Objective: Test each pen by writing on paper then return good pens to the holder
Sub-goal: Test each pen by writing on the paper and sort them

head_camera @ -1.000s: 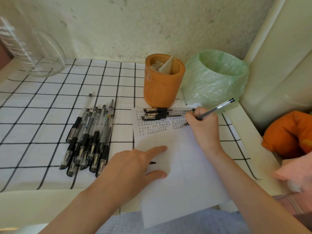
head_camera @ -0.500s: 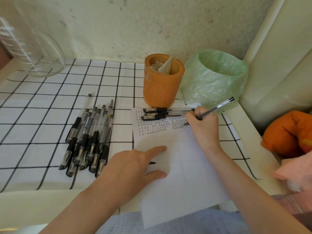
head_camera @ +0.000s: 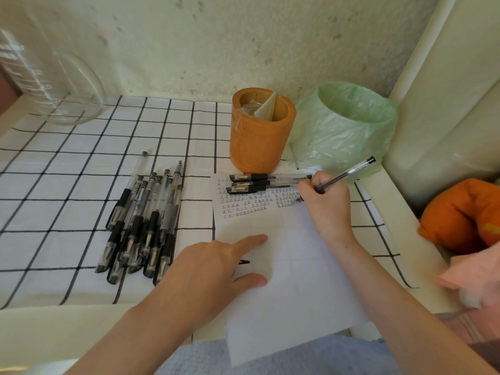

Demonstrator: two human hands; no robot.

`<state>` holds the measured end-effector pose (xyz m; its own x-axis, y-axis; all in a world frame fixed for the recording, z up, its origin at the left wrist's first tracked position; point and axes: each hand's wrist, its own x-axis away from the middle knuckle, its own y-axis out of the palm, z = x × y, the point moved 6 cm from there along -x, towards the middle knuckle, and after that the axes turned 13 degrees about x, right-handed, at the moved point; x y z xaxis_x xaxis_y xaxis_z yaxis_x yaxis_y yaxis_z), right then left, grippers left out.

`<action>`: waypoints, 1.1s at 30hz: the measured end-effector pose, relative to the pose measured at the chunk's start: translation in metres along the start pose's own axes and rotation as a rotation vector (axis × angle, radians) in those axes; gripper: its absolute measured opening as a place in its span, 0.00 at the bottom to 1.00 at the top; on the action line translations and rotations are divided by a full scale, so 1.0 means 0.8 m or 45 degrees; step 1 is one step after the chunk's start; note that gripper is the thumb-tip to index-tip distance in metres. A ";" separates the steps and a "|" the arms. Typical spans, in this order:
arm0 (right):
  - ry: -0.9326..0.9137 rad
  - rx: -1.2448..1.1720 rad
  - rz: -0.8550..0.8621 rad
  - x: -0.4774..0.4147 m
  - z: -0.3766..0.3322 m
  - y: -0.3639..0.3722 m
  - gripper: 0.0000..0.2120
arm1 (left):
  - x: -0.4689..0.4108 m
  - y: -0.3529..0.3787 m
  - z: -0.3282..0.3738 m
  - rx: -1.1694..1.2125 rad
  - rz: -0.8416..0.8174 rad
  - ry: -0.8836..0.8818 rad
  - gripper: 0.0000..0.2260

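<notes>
Black pen (head_camera: pixel 347 172) unmoved in right hand (head_camera: pixel 326 203), left hand (head_camera: pixel 205 269) still pressing paper (head_camera: pixel 300 282)

Table (head_camera: pixel 54 328), checked cloth (head_camera: pixel 67 212), paper (head_camera: pixel 292 293)

Orange holder (head_camera: pixel 261 136), white black-gridded cloth (head_camera: pixel 67 185), green bag (head_camera: pixel 343 128).

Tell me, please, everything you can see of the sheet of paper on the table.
The sheet of paper is plain white, lying flat on the checked tablecloth, its near edge overhanging the table. Rows of small handwritten marks fill its far part; the rest is blank. Three pens lie across its far edge. The left hand presses it with straight fingers; the right hand rests on it, gripping a pen with its tip at the marks.
</notes>
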<state>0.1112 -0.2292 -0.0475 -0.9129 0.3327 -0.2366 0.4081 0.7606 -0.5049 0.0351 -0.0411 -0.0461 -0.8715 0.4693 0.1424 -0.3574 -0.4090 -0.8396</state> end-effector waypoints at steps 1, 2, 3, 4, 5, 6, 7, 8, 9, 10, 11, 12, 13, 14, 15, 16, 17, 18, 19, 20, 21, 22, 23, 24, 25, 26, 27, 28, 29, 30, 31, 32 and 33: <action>0.005 0.007 -0.005 0.000 0.001 0.000 0.20 | 0.000 -0.001 0.001 0.001 -0.002 0.003 0.27; 0.016 0.010 -0.015 0.000 0.002 0.000 0.20 | 0.000 -0.001 0.001 0.010 -0.005 0.002 0.27; 0.049 -0.010 -0.021 -0.001 0.003 0.000 0.19 | 0.000 -0.001 0.002 0.029 -0.001 0.000 0.27; 0.104 -0.065 -0.017 -0.002 0.005 -0.001 0.18 | 0.001 -0.002 0.002 0.067 0.013 -0.001 0.27; 0.170 -0.165 -0.004 -0.002 0.005 -0.004 0.18 | 0.001 -0.003 0.002 0.141 0.038 -0.003 0.27; 0.226 -0.292 0.001 -0.003 0.003 -0.007 0.19 | 0.002 -0.006 0.001 0.265 0.078 -0.004 0.25; 0.267 -0.414 -0.013 -0.002 0.000 -0.010 0.19 | 0.002 -0.010 0.001 0.427 0.126 0.003 0.23; 0.299 -0.500 -0.049 -0.001 -0.007 -0.012 0.18 | 0.002 -0.013 0.001 0.582 0.163 0.017 0.21; 0.340 -0.566 -0.118 0.002 -0.012 -0.010 0.17 | 0.000 -0.016 0.001 0.694 0.186 0.035 0.21; 0.397 -0.623 -0.219 0.006 -0.018 -0.005 0.17 | -0.002 -0.019 0.001 0.760 0.208 0.050 0.21; 0.463 -0.684 -0.335 0.012 -0.023 0.001 0.18 | -0.003 -0.022 0.002 0.807 0.238 0.062 0.22; 0.509 -0.740 -0.440 0.019 -0.029 0.008 0.19 | -0.004 -0.024 0.001 0.857 0.271 0.065 0.22; 0.525 -0.767 -0.516 0.025 -0.034 0.013 0.18 | -0.005 -0.026 0.002 0.922 0.297 0.062 0.23; 0.513 -0.759 -0.565 0.029 -0.039 0.016 0.17 | -0.005 -0.027 0.002 0.985 0.321 0.056 0.24; 0.491 -0.737 -0.593 0.033 -0.043 0.017 0.16 | -0.004 -0.028 0.002 1.029 0.352 0.057 0.25; 0.471 -0.718 -0.605 0.037 -0.047 0.017 0.15 | -0.003 -0.031 0.001 1.053 0.389 0.064 0.27; 0.455 -0.708 -0.607 0.040 -0.050 0.015 0.15 | -0.002 -0.034 0.001 1.064 0.423 0.073 0.28; 0.437 -0.699 -0.606 0.043 -0.052 0.013 0.15 | -0.001 -0.037 -0.001 1.067 0.456 0.080 0.29; 0.415 -0.685 -0.606 0.045 -0.053 0.011 0.15 | -0.001 -0.040 -0.002 1.066 0.483 0.083 0.29; 0.394 -0.660 -0.610 0.047 -0.054 0.010 0.16 | 0.000 -0.042 -0.002 1.064 0.503 0.084 0.30; 0.376 -0.632 -0.618 0.049 -0.055 0.010 0.16 | 0.000 -0.043 -0.002 1.064 0.514 0.082 0.30; 0.357 -0.604 -0.632 0.051 -0.057 0.011 0.16 | 0.001 -0.044 -0.002 1.068 0.522 0.078 0.30; 0.337 -0.579 -0.647 0.053 -0.058 0.014 0.17 | 0.000 -0.044 -0.002 1.075 0.526 0.073 0.30; 0.316 -0.556 -0.663 0.055 -0.059 0.016 0.17 | 0.000 -0.044 -0.001 1.081 0.528 0.068 0.30; 0.297 -0.536 -0.682 0.057 -0.060 0.018 0.17 | 0.000 -0.044 -0.001 1.081 0.527 0.066 0.30; 0.280 -0.515 -0.703 0.059 -0.061 0.020 0.16 | 0.000 -0.043 0.000 1.073 0.524 0.064 0.30; 0.262 -0.490 -0.726 0.062 -0.063 0.022 0.16 | 0.000 -0.043 0.001 1.065 0.519 0.060 0.30; 0.240 -0.462 -0.755 0.064 -0.064 0.024 0.15 | 0.000 -0.042 0.002 1.059 0.510 0.054 0.30; 0.217 -0.437 -0.788 0.067 -0.067 0.026 0.14 | 0.000 -0.041 0.002 1.051 0.499 0.050 0.28; 0.200 -0.421 -0.822 0.069 -0.068 0.027 0.11 | 0.000 -0.041 0.002 1.035 0.493 0.047 0.26; 0.195 -0.418 -0.849 0.070 -0.069 0.029 0.08 | 0.000 -0.041 0.002 1.021 0.493 0.039 0.22; 0.198 -0.425 -0.868 0.071 -0.069 0.029 0.06 | 0.000 -0.042 0.001 1.020 0.495 0.021 0.17; 0.201 -0.433 -0.881 0.071 -0.068 0.030 0.05 | 0.000 -0.042 -0.002 1.042 0.492 -0.005 0.11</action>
<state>0.0686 -0.1619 -0.0278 -0.9594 -0.2228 0.1728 -0.2565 0.9442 -0.2068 0.0474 -0.0262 -0.0184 -0.9809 0.1817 -0.0693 -0.1654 -0.9669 -0.1945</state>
